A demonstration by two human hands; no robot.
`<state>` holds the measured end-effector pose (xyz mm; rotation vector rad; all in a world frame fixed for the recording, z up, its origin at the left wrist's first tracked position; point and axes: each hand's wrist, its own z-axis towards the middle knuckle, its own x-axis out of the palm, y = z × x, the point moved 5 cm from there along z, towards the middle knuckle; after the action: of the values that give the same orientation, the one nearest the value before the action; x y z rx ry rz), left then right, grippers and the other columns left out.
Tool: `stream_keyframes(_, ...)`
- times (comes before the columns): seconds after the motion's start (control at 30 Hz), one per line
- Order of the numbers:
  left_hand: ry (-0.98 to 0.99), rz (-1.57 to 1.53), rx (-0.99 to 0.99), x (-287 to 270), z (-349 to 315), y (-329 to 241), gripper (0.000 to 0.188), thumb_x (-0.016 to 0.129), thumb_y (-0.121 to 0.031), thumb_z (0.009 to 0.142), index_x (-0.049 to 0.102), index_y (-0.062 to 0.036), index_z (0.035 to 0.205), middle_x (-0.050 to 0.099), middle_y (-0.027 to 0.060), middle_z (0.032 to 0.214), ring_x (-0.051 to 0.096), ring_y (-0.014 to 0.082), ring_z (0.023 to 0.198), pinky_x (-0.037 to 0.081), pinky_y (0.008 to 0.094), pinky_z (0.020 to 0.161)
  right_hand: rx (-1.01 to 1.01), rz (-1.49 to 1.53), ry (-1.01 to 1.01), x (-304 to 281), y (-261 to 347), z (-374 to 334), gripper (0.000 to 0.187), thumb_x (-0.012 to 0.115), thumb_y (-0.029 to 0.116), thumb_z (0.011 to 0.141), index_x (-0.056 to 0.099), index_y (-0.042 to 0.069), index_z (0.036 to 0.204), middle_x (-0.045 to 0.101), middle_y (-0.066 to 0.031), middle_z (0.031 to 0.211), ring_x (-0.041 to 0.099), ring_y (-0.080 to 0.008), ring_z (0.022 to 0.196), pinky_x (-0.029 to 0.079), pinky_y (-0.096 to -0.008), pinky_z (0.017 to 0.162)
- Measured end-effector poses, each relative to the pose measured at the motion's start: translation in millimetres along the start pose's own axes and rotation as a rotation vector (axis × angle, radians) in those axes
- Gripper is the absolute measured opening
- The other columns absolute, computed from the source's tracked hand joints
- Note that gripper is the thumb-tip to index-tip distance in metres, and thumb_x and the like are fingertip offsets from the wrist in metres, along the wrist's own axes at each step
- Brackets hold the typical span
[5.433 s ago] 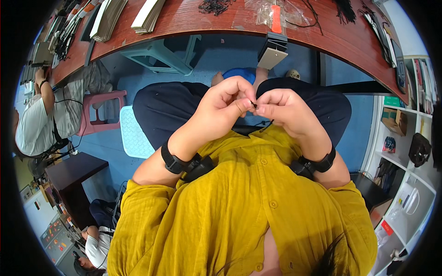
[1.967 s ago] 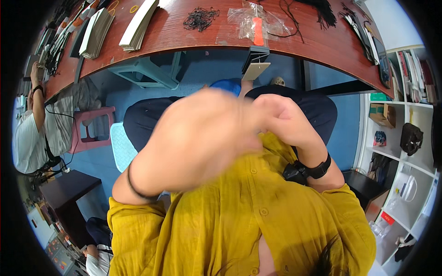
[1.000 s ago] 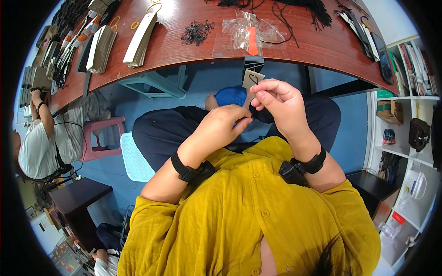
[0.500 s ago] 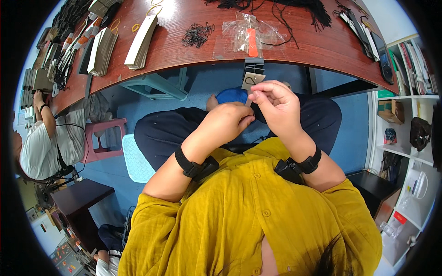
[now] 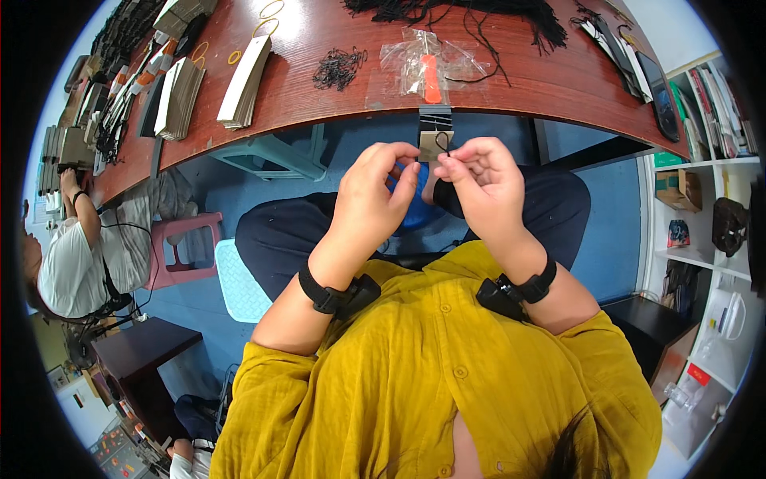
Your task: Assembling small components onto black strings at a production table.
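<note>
Head view: the right hand [image 5: 488, 182] pinches a black cord loop [image 5: 447, 148] before the beige card [image 5: 428, 147], seemingly so it stands upright, while the left hand's [image 5: 369, 188] grip is nearly closed, its contents impossible to tell.

Black cord loop [image 5: 448, 142], mustard-yellow shirt [image 5: 391, 359], reddish-brown wood-grained table [image 5: 335, 102], pink stool [image 5: 162, 249], pale-aqua weave-patterned seat [image 5: 242, 283]

No legible txt, nos. or signs anywhere in view
</note>
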<state>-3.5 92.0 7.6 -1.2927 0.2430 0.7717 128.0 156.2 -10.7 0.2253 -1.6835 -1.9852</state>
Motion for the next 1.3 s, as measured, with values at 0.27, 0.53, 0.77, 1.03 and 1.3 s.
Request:
stream_keyframes(0.27,-0.095,-0.128,-0.002,-0.9,3.4,-11.8,0.043,0.060,0.003,0.077,0.050,-0.0037,0.118,0.053,0.0090,0.104,0.055,0.0099,0.073,0.046,0.0219,0.063,0.182,0.052,-0.028,-2.1,-22.6,-3.4,0.012,0.055,-0.003,0.084,0.048,0.000,0.093,0.059,-0.0063,0.082,0.061,-0.0107,0.073,0.050,-0.0217,0.066)
stream_keyframes(0.53,-0.077,-0.118,0.028,3.3,2.1,-13.3,0.043,0.059,0.004,0.077,0.050,-0.0035,0.119,0.051,0.0103,0.108,0.056,0.0103,0.073,0.047,0.0219,0.064,0.131,0.026,-0.042,-2.1,-21.2,-7.0,0.033,0.056,-0.003,0.083,0.044,-0.001,0.114,0.060,-0.0080,0.081,0.061,-0.0113,0.074,0.050,-0.0218,0.067)
stream_keyframes(0.77,-0.082,-0.247,-0.115,7.6,10.0,-1.0,0.027,0.061,0.002,0.077,0.053,-0.0031,0.102,0.058,0.0065,0.087,0.057,0.0100,0.066,0.045,0.0215,0.058,0.130,0.069,-0.055,0.7,-18.2,-6.3,0.024,0.057,-0.002,0.083,0.048,-0.001,0.105,0.060,-0.0065,0.080,0.060,-0.0105,0.070,0.049,-0.0213,0.063)
stream_keyframes(1.03,-0.082,0.002,0.300,-2.7,11.4,-16.3,0.014,0.063,0.004,0.073,0.058,-0.0028,0.084,0.059,0.0074,0.083,0.058,0.0161,0.066,0.047,0.0258,0.056,0.498,0.087,0.112,-5.2,-17.7,-12.3,0.009,0.058,0.011,0.086,0.056,0.002,0.086,0.056,-0.0015,0.069,0.054,-0.0069,0.058,0.044,-0.0183,0.054)
stream_keyframes(1.3,0.166,-0.203,0.150,2.1,12.8,-15.5,0.016,0.065,0.003,0.071,0.058,-0.0020,0.085,0.060,0.0067,0.081,0.057,0.0138,0.068,0.046,0.0227,0.057,0.503,0.179,0.162,-3.2,-11.7,-6.6,0.021,0.056,0.021,0.089,0.058,0.003,0.077,0.051,0.0020,0.062,0.046,-0.0034,0.050,0.036,-0.0171,0.047)
